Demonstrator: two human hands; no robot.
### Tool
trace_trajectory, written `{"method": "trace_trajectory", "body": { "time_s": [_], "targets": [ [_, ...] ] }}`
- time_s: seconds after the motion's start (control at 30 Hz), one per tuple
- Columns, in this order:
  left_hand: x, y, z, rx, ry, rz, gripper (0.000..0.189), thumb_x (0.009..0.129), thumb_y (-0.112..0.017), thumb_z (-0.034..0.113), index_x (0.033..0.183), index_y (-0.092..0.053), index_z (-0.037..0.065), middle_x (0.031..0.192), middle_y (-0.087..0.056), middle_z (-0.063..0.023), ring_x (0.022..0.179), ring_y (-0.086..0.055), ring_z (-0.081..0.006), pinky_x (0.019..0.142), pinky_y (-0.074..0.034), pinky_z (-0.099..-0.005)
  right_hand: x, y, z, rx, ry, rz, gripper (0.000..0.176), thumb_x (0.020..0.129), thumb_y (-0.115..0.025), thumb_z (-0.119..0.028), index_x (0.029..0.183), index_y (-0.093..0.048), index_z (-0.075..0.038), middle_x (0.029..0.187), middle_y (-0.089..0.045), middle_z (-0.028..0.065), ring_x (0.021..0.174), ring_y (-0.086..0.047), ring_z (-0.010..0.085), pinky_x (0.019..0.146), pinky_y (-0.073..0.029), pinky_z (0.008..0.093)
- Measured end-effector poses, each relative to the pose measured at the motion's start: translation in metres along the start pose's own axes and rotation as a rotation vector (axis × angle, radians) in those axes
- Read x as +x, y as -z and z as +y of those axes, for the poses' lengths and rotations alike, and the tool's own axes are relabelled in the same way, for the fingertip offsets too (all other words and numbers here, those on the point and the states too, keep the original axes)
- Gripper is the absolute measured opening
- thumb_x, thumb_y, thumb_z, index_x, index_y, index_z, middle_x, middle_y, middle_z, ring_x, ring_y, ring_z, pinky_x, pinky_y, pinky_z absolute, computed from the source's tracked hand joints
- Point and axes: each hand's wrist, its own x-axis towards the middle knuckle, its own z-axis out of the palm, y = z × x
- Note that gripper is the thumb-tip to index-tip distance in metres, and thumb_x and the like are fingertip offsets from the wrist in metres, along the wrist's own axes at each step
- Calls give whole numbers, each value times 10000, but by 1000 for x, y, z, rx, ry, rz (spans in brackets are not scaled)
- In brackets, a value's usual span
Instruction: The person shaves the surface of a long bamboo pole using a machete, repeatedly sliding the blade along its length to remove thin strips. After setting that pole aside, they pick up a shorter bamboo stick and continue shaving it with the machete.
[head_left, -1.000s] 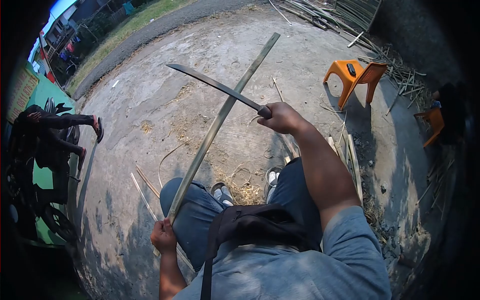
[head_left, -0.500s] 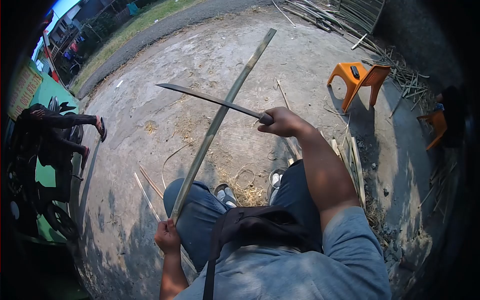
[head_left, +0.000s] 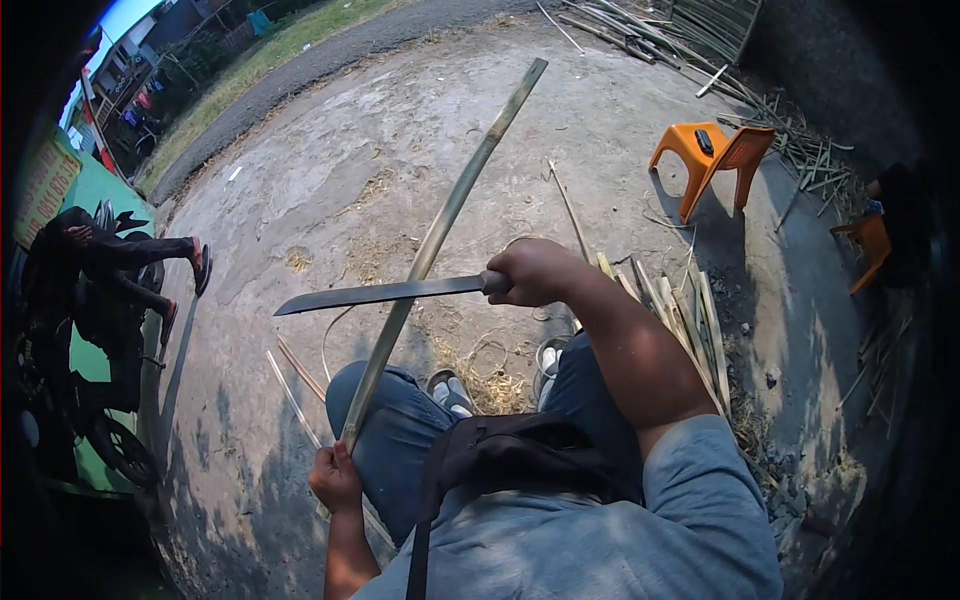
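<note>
My left hand (head_left: 336, 478) is closed round the lower end of a long split bamboo strip (head_left: 462, 205), which slants up and away to the right past my left knee. In my right hand (head_left: 535, 272) is the handle of a machete (head_left: 385, 294). Its long dark blade points left and crosses over the strip around the middle, a little beyond my knees. The strip's far end stands out over the concrete ground. Curled shavings (head_left: 492, 385) lie between my feet.
Several split bamboo pieces (head_left: 712, 335) lie beside my right leg. An orange plastic chair (head_left: 690, 165) with a small black object on it stands ahead right. More bamboo (head_left: 640, 40) is heaped at the back. At the left, a person (head_left: 130, 255) sits on a motorcycle (head_left: 110, 440).
My right hand has drawn the machete back toward me along the strip, and the blade has swung from tilted to nearly level across it. My left hand keeps its place.
</note>
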Motion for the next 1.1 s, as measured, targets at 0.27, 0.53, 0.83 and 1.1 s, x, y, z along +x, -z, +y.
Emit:
{"method": "trace_trajectory", "body": {
  "time_s": [0.27,0.53,0.83,1.1],
  "targets": [
    [0,1,0,30,-5,4,493,1011,-616,472,758,-619,49,639,-621,-167,604,-635,-401,567,-468,-475,-4,11,41,289,-269,213,349,893,-763,-342,1155,-737,-113,1092,-754,154,1027,-713,313,888,-545,409],
    [-1,-2,3,-10,10,12,482,1014,-612,467,768,-631,52,630,-622,-159,598,-642,-386,562,-472,-465,-2,-2,0,-15,13,87,264,862,-766,-357,1047,-746,-169,978,-741,109,964,-707,339,833,-557,465],
    [0,1,2,38,-8,14,471,1012,-616,459,763,-630,59,635,-628,-167,611,-651,-396,558,-471,-473,4,9,59,360,-258,236,388,891,-779,-365,1171,-734,-100,1077,-755,147,1022,-711,288,891,-538,393],
    [6,8,4,-21,-39,-81,487,1044,-581,431,762,-599,34,633,-598,-171,579,-606,-370,558,-444,-455,-8,11,32,261,-168,91,376,890,-771,-360,1170,-731,-112,1072,-752,147,1010,-711,305,877,-546,413]
  ]
}}
